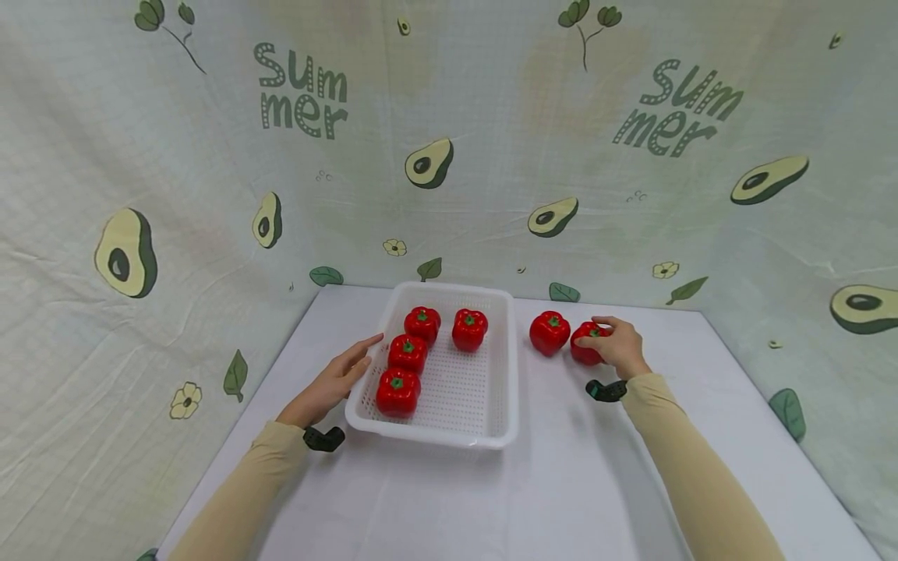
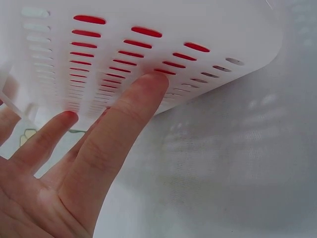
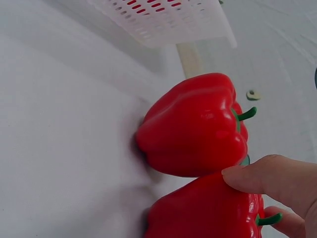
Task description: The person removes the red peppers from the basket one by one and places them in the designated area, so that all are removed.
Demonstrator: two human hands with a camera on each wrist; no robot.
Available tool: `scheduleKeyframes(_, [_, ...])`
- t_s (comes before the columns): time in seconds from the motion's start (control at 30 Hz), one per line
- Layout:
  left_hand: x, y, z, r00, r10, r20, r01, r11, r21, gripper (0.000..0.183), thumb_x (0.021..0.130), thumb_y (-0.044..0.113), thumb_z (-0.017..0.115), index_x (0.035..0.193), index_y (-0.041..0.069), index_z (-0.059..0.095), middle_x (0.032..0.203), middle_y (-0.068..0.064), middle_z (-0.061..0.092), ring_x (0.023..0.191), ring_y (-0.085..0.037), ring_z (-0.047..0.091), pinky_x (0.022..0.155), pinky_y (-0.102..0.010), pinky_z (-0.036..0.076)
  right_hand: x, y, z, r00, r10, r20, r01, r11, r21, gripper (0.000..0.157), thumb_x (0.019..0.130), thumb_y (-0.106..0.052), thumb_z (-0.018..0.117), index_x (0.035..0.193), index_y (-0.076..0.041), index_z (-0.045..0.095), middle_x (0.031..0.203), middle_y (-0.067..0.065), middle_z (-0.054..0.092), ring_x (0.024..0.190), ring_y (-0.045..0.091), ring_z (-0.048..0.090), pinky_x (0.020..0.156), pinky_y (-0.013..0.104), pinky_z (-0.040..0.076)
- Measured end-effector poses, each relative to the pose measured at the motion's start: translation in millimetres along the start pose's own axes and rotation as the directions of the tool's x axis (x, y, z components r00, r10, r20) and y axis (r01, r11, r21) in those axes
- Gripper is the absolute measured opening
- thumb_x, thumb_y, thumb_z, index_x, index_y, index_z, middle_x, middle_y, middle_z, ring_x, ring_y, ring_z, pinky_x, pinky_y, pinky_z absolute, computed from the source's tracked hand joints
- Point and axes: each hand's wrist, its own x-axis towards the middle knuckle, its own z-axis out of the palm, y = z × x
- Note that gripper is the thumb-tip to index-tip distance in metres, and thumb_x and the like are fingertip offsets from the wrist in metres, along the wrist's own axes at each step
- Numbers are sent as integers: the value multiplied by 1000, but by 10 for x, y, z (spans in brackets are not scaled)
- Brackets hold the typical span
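Resting with fingers spread and slightly bent, the left hand [image 1: 335, 383] touches the outer left wall of a white perforated basket [image 1: 514, 366]; the left wrist view shows its thumb [image 2: 126, 111] against the slots, with red visible through them. The right hand [image 1: 620, 347] is clamped, thumb and fingers, on the outer pepper [image 1: 585, 354], which sits on the white bench [image 1: 435, 506] to the right of the basket. The right wrist view shows the thumb tip on the side of that pepper, near its green stem [image 3: 270, 219]. Just beside it, on the side toward the basket, sits the inner pepper [image 1: 549, 333], also red and glossy.

Inside the basket are four red peppers. Three form a line along the left wall: the near pepper [image 1: 397, 393], the middle pepper [image 1: 408, 354] and the far pepper [image 1: 422, 322]. The fourth pepper [image 1: 469, 331] stands apart from them, toward the far right corner. Both arms wear beige sleeves [image 1: 691, 467]. Behind the bench hangs a pale cloth [image 1: 484, 93] printed with avocados, leaves and the word "summer".
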Motion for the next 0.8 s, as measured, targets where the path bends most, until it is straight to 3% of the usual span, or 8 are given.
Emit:
scheduleKeyframes(0.43, [3,-17,-12,1000,6,-2,-6,1000,16,65,114,39,58,174,33,32,180,-12,24,155,-51,37,100,-59,60,0,25,-29,1000,-24,-4,24,1000,-17,74,104,-16,75,165,4,38,162,39,36,143,56,42,107,61,56])
scheduleKeyframes(0.8, [1,-18,-15,1000,9,1,-9,1000,20,63,116,37,56,174,32,32,180,-13,24,155,-51,37,102,-59,59,-67,-116,-135,994,-100,-44,94,988,-122,75,101,-20,77,163,5,42,161,41,36,145,59,35,109,69,51])
